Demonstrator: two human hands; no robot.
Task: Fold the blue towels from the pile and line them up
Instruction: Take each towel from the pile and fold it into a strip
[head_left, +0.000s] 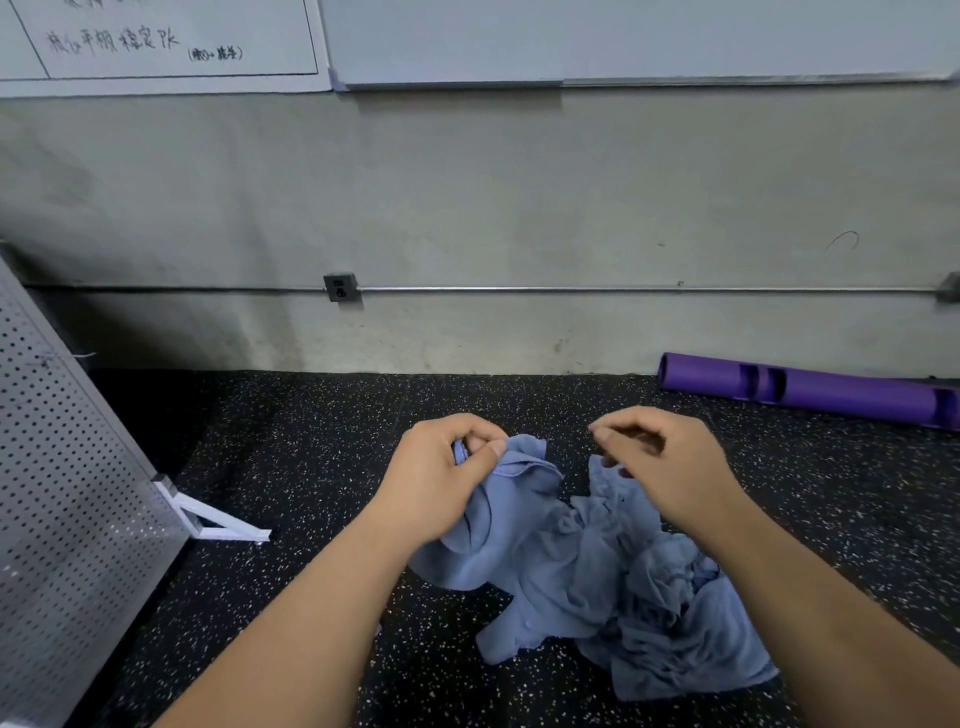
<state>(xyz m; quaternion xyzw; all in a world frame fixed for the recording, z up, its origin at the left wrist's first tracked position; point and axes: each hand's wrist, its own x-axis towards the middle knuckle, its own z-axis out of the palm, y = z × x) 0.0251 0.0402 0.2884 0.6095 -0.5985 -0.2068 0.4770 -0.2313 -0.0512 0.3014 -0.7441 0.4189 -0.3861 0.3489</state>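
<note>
Wall (467, 208) above a speckled floor (291, 467), panel (62, 467) at left, purple tube (810, 389) at right; the pile (649, 597) of blue towels lies crumpled at centre, with none folded or lined up in view, so the whole task seems to remain. The left hand (441, 478) pinches one towel (519, 493) by its edge, grip closed on cloth; the right hand (670, 462) curls just above the pile, its grip impossible to tell.

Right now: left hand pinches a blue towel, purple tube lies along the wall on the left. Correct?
No, the purple tube lies along the wall on the right, per the head view. The left hand does pinch a blue towel.
</note>
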